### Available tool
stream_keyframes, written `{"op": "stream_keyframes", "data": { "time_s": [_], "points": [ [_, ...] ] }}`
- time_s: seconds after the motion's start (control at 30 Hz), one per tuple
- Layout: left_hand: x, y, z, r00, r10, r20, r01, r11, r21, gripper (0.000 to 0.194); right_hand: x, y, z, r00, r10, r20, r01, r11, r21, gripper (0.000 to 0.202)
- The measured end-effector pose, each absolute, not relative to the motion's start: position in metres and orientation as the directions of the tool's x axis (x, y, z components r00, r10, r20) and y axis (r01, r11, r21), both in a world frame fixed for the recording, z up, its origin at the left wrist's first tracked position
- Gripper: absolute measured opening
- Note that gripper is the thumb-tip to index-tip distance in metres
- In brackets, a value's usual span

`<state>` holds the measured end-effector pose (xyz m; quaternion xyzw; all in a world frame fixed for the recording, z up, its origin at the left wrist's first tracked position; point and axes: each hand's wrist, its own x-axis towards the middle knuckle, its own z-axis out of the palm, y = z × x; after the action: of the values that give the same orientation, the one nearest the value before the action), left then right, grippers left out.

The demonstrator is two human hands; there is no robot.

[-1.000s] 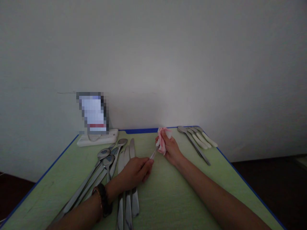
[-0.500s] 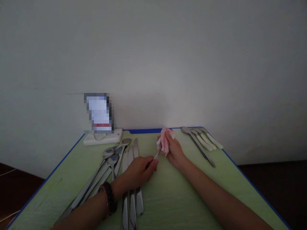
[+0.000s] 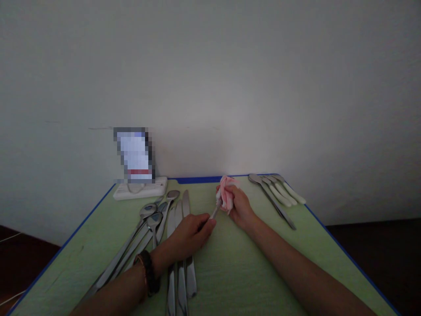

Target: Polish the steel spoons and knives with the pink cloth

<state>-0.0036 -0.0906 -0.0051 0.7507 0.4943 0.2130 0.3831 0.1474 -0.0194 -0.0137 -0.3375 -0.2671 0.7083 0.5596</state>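
Note:
My left hand (image 3: 192, 235) is closed round the handle of a piece of cutlery (image 3: 215, 212), of which only a thin metal neck shows. Its far end goes into a crumpled pink and white cloth (image 3: 226, 194), so I cannot tell whether it is a spoon or a fork. My right hand (image 3: 244, 207) pinches that cloth around the hidden end. Three table knives (image 3: 190, 277) lie side by side beneath my left hand and wrist. Left of them, partly covered by my left forearm, is a pile of long metal spoons (image 3: 154, 220) and other cutlery.
Forks with pale handles (image 3: 279, 193) and long metal cutlery, including a spoon (image 3: 255, 177), lie at the table's back right. At the back left a phone with a blurred screen (image 3: 135, 153) stands on a white power strip (image 3: 141, 189). Behind the green table (image 3: 230, 272) rises a wall.
The cloth and my right hand have shifted very slightly along the cutlery, and a bit more of its neck shows. My left hand keeps its hold in nearly the same place.

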Motion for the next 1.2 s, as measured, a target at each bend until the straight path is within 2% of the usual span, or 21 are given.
{"op": "stream_keyframes", "data": {
  "time_s": [0.1, 0.3, 0.63, 0.87, 1.2],
  "points": [
    [-0.004, -0.091, -0.001, 0.438, 0.897, -0.052, 0.548, -0.221, 0.806, 0.038, 0.148, -0.019, -0.012, -0.138, 0.964, -0.229, -0.626, -0.264, -0.733, 0.013],
    [-0.009, -0.095, 0.007, 0.567, 0.823, -0.039, 0.360, -0.205, 0.910, 0.036, 0.150, -0.015, -0.010, -0.111, 0.955, -0.274, -0.720, -0.267, -0.641, 0.012],
    [-0.007, -0.097, 0.005, 0.576, 0.815, -0.054, 0.438, -0.253, 0.862, 0.035, 0.150, -0.015, -0.010, -0.122, 0.961, -0.249, -0.690, -0.262, -0.674, 0.008],
    [-0.006, -0.097, 0.003, 0.577, 0.815, -0.056, 0.427, -0.242, 0.871, 0.034, 0.150, -0.016, -0.010, -0.155, 0.959, -0.237, -0.673, -0.278, -0.686, 0.008],
    [-0.006, -0.097, 0.002, 0.605, 0.793, -0.072, 0.459, -0.273, 0.846, 0.021, 0.148, -0.018, -0.008, -0.159, 0.948, -0.274, -0.618, -0.313, -0.721, 0.012]
  ]
}}
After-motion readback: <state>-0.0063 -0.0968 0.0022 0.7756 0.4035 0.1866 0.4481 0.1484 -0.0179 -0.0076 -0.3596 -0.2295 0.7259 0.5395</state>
